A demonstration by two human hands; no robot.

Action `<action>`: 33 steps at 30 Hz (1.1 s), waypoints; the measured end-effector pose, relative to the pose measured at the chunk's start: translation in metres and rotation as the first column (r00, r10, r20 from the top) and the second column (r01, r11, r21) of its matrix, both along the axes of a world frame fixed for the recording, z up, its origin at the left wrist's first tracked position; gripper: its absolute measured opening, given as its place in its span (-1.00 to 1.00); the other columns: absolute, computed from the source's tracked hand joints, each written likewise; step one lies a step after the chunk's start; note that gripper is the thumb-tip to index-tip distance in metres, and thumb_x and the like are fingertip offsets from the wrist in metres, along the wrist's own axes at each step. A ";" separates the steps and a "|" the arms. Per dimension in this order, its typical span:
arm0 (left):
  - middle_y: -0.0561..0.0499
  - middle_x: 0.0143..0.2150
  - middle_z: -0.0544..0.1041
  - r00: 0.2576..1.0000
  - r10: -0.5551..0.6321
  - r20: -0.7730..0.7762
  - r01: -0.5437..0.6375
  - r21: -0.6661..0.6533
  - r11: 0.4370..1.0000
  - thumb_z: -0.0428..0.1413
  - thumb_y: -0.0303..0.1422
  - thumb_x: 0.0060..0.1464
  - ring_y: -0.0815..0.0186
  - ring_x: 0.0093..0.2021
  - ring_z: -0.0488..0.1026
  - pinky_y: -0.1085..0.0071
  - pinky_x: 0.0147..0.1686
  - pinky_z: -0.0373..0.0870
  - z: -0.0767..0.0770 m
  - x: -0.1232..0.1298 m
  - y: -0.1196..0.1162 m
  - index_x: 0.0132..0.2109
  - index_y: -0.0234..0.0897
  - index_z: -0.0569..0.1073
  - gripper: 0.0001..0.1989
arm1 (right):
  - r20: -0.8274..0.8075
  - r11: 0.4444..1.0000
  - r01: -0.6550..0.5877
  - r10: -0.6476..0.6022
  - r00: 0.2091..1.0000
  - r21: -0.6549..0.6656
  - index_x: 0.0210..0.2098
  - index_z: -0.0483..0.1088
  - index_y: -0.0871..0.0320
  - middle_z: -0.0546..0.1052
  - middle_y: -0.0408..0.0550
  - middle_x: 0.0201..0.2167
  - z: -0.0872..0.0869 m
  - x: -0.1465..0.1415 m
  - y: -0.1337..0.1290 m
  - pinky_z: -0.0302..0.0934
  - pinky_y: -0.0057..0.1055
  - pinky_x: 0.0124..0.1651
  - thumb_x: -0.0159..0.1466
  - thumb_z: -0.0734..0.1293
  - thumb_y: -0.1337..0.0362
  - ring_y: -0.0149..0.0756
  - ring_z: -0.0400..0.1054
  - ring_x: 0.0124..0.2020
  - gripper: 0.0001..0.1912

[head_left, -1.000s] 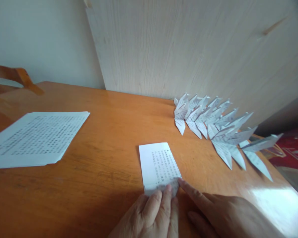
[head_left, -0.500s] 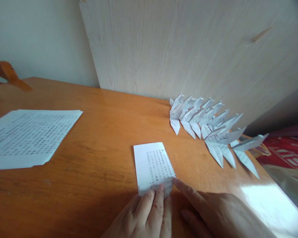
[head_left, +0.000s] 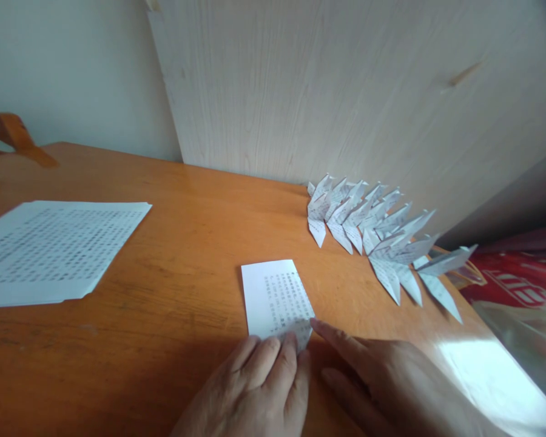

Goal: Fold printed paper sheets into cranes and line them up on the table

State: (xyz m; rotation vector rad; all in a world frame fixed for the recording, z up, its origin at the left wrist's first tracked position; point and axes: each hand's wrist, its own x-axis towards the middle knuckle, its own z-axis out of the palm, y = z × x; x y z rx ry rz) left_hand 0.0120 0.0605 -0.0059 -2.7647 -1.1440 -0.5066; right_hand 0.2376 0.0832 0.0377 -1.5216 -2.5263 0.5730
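A small folded sheet of printed paper (head_left: 273, 297) lies flat on the wooden table in front of me. Across its near edge rests my left hand (head_left: 259, 382), fingers stretched out and pressing down on the paper; that end of the sheet is hidden beneath them. My right hand (head_left: 382, 376) is on the right, with its index fingertip touching the paper's right edge near the lower corner. The thumb of that hand lies apart from the index finger, low over the table. Neither hand grips anything.
A stack of printed sheets (head_left: 68, 249) lies on the table (head_left: 186, 243) at the left. Several folded paper pieces (head_left: 382, 227) stand in a slanting row at the right, near a pale wood panel (head_left: 300, 91). A red bag (head_left: 514, 279) is beyond the table's right edge.
My left hand has slid slightly forward over the near end of the paper. My right fingertip stays at the paper's right edge. The view has shifted a little.
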 end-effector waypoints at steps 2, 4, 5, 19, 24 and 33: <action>-0.22 0.11 0.55 0.999 -0.033 -0.002 0.033 -0.061 0.998 0.13 -0.07 0.20 -0.01 0.16 0.40 0.14 0.10 0.40 0.012 0.000 0.004 0.14 -0.34 0.50 -0.49 | -0.032 0.999 0.038 -0.037 0.999 0.030 0.13 0.41 -0.08 0.67 -0.13 -0.28 -0.002 0.000 0.000 0.40 -0.43 -0.38 0.34 0.25 0.24 -0.24 0.58 -0.37 -0.63; -0.19 0.12 0.54 0.998 -0.055 0.000 0.055 -0.144 0.988 0.17 0.05 0.12 -0.05 0.25 0.32 0.09 0.19 0.33 0.024 0.000 0.008 0.18 -0.29 0.48 -0.38 | -0.066 0.993 0.091 -0.086 0.994 0.070 0.13 0.40 -0.04 0.66 -0.11 -0.25 -0.005 0.001 0.001 0.36 -0.44 -0.36 0.36 0.23 0.23 -0.26 0.57 -0.35 -0.64; -0.18 0.12 0.54 0.998 -0.051 0.024 0.055 -0.181 0.982 0.17 0.10 0.09 -0.05 0.25 0.31 0.07 0.20 0.32 0.029 0.000 0.009 0.19 -0.27 0.47 -0.33 | -0.078 0.989 0.120 -0.113 0.991 0.084 0.13 0.39 -0.02 0.65 -0.10 -0.26 -0.007 0.002 0.002 0.34 -0.44 -0.35 0.37 0.23 0.24 -0.26 0.56 -0.34 -0.65; -0.23 0.32 0.34 0.996 0.059 0.068 -0.026 -0.412 0.911 -0.04 0.31 0.07 -0.09 0.26 0.27 -0.01 0.20 0.24 0.043 0.013 0.007 0.32 -0.24 0.33 -0.10 | -0.279 0.979 0.195 -0.173 0.945 0.052 -0.15 0.52 0.09 0.61 -0.03 -0.26 -0.025 -0.002 0.027 0.26 -0.35 -0.18 0.39 0.21 0.17 -0.23 0.47 -0.25 -0.73; -0.31 0.23 0.42 0.981 0.187 0.044 -0.150 -0.438 0.886 -0.08 0.38 0.00 -0.15 0.17 0.35 -0.03 0.14 0.28 0.045 0.033 -0.006 0.24 -0.34 0.40 -0.03 | -0.293 0.971 0.236 -0.218 0.931 0.028 -0.12 0.51 0.09 0.61 -0.02 -0.29 -0.028 -0.001 0.029 0.24 -0.36 -0.22 0.36 0.24 0.12 -0.22 0.47 -0.27 -0.73; -0.31 0.44 0.15 0.926 0.318 0.202 -0.113 -0.656 0.746 -0.15 0.25 0.20 -0.02 0.35 0.25 0.15 0.16 0.30 0.059 0.016 -0.004 0.49 -0.28 -0.20 -0.03 | -0.404 0.981 0.178 -0.196 0.893 -0.081 -0.26 0.52 0.12 0.60 -0.05 -0.36 -0.034 0.001 0.038 0.22 -0.37 -0.27 0.34 0.24 0.11 -0.23 0.46 -0.33 -0.72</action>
